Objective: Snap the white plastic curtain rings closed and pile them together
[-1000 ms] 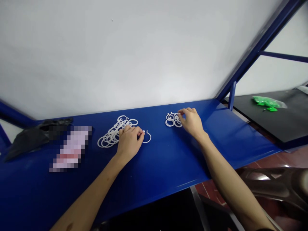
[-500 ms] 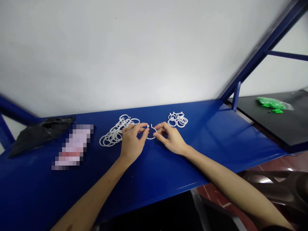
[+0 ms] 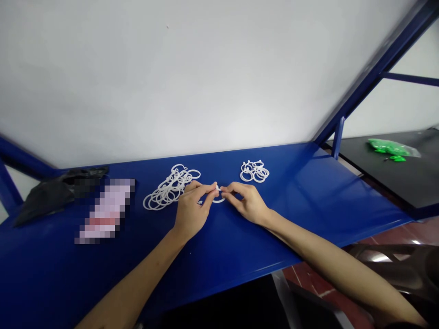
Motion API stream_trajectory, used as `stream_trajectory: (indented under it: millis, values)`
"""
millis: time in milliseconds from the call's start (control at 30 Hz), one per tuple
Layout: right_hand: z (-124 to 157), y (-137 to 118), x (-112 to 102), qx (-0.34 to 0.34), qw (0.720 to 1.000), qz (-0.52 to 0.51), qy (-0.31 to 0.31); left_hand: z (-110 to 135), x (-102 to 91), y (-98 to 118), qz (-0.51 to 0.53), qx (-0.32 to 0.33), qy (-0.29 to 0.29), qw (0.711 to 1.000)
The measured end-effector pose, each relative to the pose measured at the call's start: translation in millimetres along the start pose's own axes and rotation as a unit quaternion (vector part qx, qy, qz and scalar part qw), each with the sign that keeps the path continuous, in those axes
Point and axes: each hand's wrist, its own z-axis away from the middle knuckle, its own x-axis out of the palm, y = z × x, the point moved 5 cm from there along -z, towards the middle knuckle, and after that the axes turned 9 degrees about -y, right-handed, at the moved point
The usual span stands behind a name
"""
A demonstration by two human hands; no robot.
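Grip: the left hand pinches one white ring between thumb and fingertips, and the right hand pinches the same ring from its right side. The ring is at the centre of the frame, over the blue table; whether it touches the surface cannot be told, and its ends are hidden by the fingers.

Risks, as judged: uneven finger pressure could make the thin ring twist or spring out of the pinch. Overbending could strain it (its stiffness is not shown). The left knuckles overlap the larger ring pile in view, so a leftward sweep could snag a loop and drag others along.

Edges and room: the table's front edge slants across the lower part of the frame, well apart from the ring. The wall stands behind the rear edge. The smaller ring cluster lies just beyond the right hand, limiting a forward push there. Blue surface extends toward the right of the frame and nearer the front edge, giving the most room for moving.
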Motion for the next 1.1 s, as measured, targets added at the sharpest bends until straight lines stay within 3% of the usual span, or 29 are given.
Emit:
stream_trajectory:
  millis: [133, 267, 433, 567, 667, 800, 967, 1100]
  values:
    - [-2, -3, -3, -0.033, 0.998, 0.047, -0.006, -4, 2.8, -5, -0.004, 0.005, -0.016, 1.000]
    - [-9, -1, -25, -0.010, 0.991, 0.118, 0.059, -12, 2.7, -18, -0.072, 0.009, -0.064, 0.995]
    - [-6, 29, -86, 0.123, 0.946, 0.210, 0.213, -19, -12.5, -52, -0.248, -0.048, -0.062, 0.966]
    - [4, 79, -122, 0.259, 0.915, 0.185, 0.250, -19, -18.9, -69, -0.316, -0.072, -0.080, 0.942]
    - [-5, 106, -128, 0.282, 0.916, 0.191, 0.213, -18, -19.2, -72, -0.306, -0.076, -0.088, 0.945]
    - [-36, 127, -120, 0.284, 0.926, 0.236, 0.077, -18, -18.3, -73, -0.282, -0.093, -0.095, 0.950]
    - [-62, 134, -111, 0.285, 0.932, 0.223, -0.015, -20, -17.2, -66, -0.296, -0.103, -0.110, 0.943]
    - [-67, 131, -108, 0.286, 0.930, 0.226, -0.043, -21, -15.4, -60, -0.278, -0.091, -0.099, 0.951]
